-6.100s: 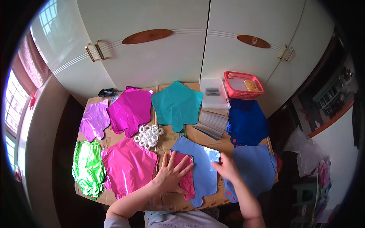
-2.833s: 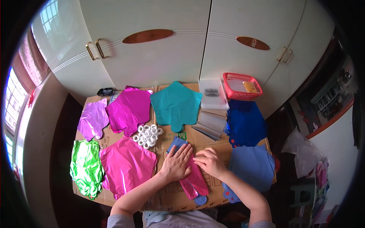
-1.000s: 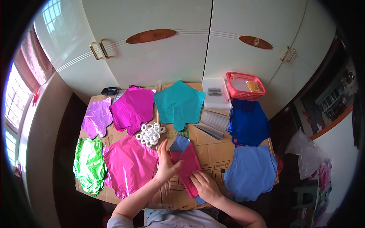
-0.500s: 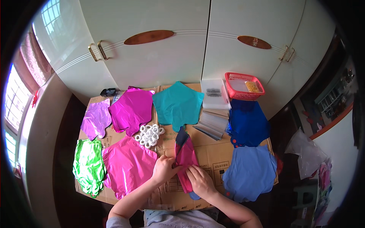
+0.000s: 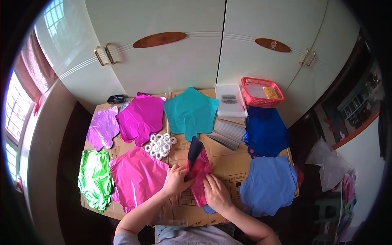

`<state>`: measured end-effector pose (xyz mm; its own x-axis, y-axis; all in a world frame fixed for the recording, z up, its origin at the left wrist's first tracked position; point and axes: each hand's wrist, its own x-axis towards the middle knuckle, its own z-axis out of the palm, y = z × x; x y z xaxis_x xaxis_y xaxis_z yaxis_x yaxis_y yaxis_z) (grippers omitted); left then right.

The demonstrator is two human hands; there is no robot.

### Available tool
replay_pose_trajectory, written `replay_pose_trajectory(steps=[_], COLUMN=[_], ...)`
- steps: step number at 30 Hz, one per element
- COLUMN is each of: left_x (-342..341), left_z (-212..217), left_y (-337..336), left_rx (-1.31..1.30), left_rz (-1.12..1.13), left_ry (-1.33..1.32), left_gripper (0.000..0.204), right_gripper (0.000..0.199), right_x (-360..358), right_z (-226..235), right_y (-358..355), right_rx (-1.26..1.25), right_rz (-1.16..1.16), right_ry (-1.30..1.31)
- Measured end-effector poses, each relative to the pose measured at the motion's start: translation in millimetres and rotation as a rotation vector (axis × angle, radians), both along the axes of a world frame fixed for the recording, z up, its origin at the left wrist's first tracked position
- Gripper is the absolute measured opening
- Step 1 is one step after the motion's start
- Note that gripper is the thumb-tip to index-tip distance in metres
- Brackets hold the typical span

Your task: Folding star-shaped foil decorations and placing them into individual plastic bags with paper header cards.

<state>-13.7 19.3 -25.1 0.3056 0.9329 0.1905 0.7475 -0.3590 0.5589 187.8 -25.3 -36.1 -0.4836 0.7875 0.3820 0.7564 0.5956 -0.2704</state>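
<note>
- Both hands are on the folded foil balloon — a narrow pink strip with a dark blue tip, lying on the cardboard-covered surface right in front of the person.
- Left hand pinches the strip's left edge about midway, fingers closed on the foil. Right hand presses flat on the lower end, palm down rather than gripping it.
- To fold this cleanly, I'd say keep the right palm anchoring the bottom and run the left fingers up along the crease, so the slick foil doesn't spring back open.
- Room is tight on the left — the big pink balloon sits just beside the left wrist, and the pile of white rings is near the strip's top.
- More open cardboard on the right, between the strip and the light blue balloon.
- The near edge of the surface is close under the right hand, so anything sliding toward the person could drop off.
</note>
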Motion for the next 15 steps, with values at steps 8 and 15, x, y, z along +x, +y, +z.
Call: replay_pose_trajectory(steps=[8,15], left_x=[3.0,2.7], left_z=[-6.5,-2.1], left_y=[0.7,-1.4], left_rx=[-0.016,-0.062], left_rz=[0.070,0.055], left_ry=[0.009,0.059], left_gripper=[0.028,0.027], right_gripper=[0.033,0.033], right_x=[-0.1,-0.6], right_z=[-1.9,0.3], right_y=[1.8,2.3], right_rx=[0.010,0.005], right_rz=[0.000,-0.002], right_ry=[-0.001,-0.019])
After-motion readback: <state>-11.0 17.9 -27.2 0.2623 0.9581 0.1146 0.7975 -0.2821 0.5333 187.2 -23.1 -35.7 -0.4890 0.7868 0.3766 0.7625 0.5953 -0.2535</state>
